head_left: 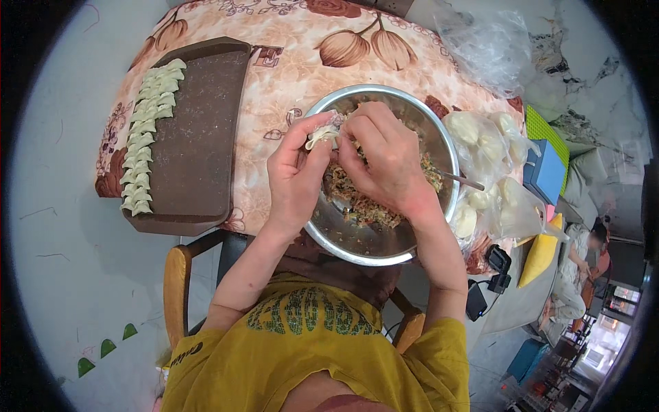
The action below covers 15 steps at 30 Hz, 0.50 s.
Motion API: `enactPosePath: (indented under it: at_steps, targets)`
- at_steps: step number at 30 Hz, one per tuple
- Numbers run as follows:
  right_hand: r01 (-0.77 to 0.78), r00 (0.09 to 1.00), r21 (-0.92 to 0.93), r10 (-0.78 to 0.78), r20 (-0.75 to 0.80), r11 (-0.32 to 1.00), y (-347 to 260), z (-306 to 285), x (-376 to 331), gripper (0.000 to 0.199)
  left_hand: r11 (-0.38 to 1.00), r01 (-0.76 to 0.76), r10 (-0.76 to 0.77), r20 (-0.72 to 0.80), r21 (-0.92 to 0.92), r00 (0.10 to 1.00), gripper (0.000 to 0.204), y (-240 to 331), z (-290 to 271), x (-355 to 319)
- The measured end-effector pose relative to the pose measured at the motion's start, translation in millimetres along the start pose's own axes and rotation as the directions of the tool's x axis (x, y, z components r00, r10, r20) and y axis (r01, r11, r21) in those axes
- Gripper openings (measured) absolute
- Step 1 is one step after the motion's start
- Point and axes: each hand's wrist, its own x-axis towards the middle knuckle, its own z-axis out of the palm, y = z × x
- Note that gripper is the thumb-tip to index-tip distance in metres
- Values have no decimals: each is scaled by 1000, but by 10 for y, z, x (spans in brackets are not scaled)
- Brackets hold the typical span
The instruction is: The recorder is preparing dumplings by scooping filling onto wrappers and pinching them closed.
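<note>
Dumpling [322, 136] is up between both your hands, over the left rim of the steel bowl [322, 237], and it looks soft and light, a thin pale wrapper that will likely tear or smear if you squeeze the belly, so hold it by the edge seam only

Table first: floral cloth [288, 51] spread wide, and the bowl sits at its near edge, with a heap of brown and green filling [360, 206] in it. A spoon handle [461, 180] pokes out over the right rim

Dark tray [199, 137] on your left, with 2 columns of finished dumplings [145, 134] lined down its left side, well apart from the bowl. Clear bags of pale dough rounds [484, 172] sit just beside the bowl on the right

Now your hands. Left hand [295, 175] cradles the dumpling from beneath, fingers curled partway, thumb up against the wrapper. Right hand [388, 161] comes over the top, fingertips pinched shut on the wrapper's edge

That dough probably turns sticky where filling touches it, so I'd keep your pinch dry, light, and right on the rim
</note>
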Motion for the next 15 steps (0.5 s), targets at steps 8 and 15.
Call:
enactPosePath:
  at_steps: [8, 15]
  targets:
    - [59, 998, -103, -58, 11, 993, 13, -8, 2, 18, 996, 69, -74, 93, 59, 993, 50, 37, -60, -20]
    - [-21, 999, -55, 20, -27, 998, -62, -43, 12, 16, 991, 33, -38, 38, 127, 999, 52, -8, -12, -13]
